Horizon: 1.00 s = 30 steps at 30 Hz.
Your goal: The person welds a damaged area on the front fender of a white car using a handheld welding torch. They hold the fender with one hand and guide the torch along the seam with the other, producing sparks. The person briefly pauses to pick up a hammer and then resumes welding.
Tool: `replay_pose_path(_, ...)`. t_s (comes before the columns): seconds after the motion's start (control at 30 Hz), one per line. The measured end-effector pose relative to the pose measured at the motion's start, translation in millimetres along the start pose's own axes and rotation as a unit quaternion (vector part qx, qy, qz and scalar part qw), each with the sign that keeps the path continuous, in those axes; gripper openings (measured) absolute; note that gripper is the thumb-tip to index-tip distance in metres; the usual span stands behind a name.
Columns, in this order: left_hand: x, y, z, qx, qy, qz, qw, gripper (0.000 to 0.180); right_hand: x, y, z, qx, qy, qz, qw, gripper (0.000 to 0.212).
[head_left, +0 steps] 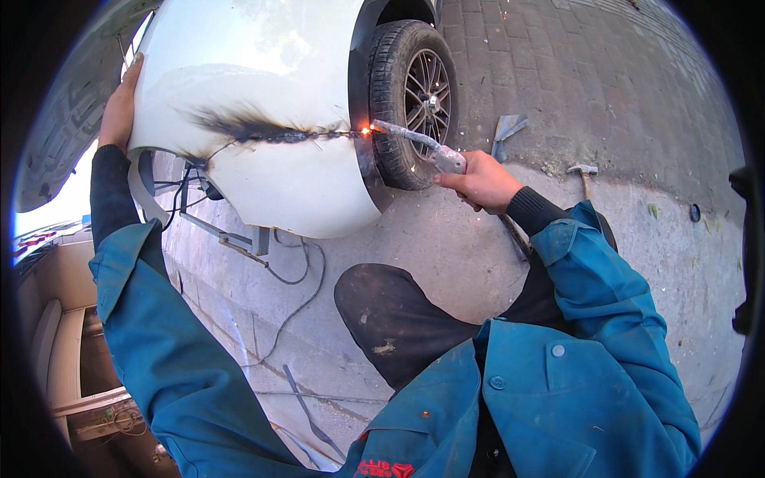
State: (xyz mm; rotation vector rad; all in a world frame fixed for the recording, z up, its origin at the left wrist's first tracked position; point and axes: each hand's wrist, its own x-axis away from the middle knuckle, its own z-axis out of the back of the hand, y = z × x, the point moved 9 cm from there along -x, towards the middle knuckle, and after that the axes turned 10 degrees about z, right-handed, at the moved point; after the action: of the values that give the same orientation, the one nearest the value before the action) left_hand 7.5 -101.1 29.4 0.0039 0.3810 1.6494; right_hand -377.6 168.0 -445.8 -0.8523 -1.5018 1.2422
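Note:
My right hand [484, 183] is closed round the grip of a bent-neck cutting torch [414, 137]. Bright orange sparks glow at the torch tip, against the wheel-arch edge of a white car fender [263, 80]. From there a charred, sooty cut line [279, 134] runs left across the panel. Below that line, the lower fender section [303, 191] still sits alongside the upper part. On the far left, my left hand [119, 107] grips the fender's edge, its fingers partly hidden behind the panel.
Beside the torch stands a car wheel [422, 95]. A hammer [584, 170] and a bent metal scrap [508, 134] lie on the ground to the right. A thin cable [299, 307] loops over the concrete, near a flat metal strip [307, 410]. The raised hood [64, 103] is at far left.

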Motion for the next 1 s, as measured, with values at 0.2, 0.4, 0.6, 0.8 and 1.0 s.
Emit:
replay_pose_path(0.2, 4, 7, 2, -0.045, 0.023, -0.047, 0.998, 0.057, 4, -6, -3, 0.016, -0.026, -0.001, 1.000, 0.036)
replay_pose_path(0.4, 1, -5, -1, 0.010, -0.015, 0.030, 0.999, 0.064, 4, -7, -5, 0.041, -0.028, -0.016, 0.999, 0.036)
replay_pose_path(0.6, 12, 11, 3, 0.003, 0.046, -0.050, 0.998, 0.093, 5, -10, -5, 0.042, -0.033, -0.018, 0.998, 0.036)
replay_pose_path(0.8, 8, 3, 2, 0.028, 0.013, -0.002, 1.000, 0.091, 5, -11, -5, 0.046, -0.029, -0.016, 0.998, 0.035)
replay_pose_path(1.0, 6, 3, -1, 0.056, -0.009, 0.015, 0.998, 0.077, 3, -8, -5, 0.041, -0.030, -0.007, 0.999, 0.035)
